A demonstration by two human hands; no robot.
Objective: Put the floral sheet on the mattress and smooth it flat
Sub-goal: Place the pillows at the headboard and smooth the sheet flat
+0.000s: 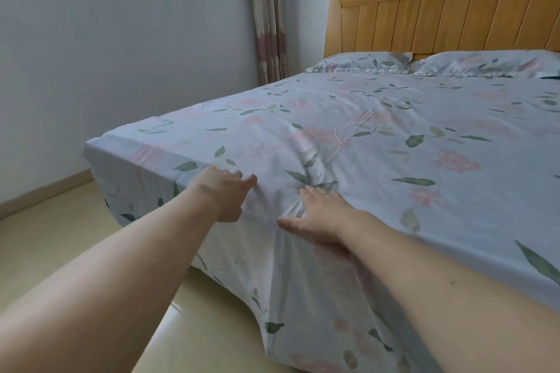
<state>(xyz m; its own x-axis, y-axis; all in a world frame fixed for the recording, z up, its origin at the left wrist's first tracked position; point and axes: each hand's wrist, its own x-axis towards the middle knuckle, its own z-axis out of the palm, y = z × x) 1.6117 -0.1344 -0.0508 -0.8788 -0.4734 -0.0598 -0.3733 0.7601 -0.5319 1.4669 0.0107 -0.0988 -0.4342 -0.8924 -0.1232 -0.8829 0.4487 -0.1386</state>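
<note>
Covering the mattress completely, the floral sheet (378,136) hides it from view and drapes over the near edge toward the floor (60,239); the bed's right side is cut off by the frame. The left hand (222,194) rests at the edge, fingers curled onto the fabric; whether it pinches cloth cannot be determined. The right hand (324,215) lies flat, fingers spread, pressing the sheet beside a cluster of creases. Two matching pillows (363,62) lie against the wooden headboard (439,18).
</note>
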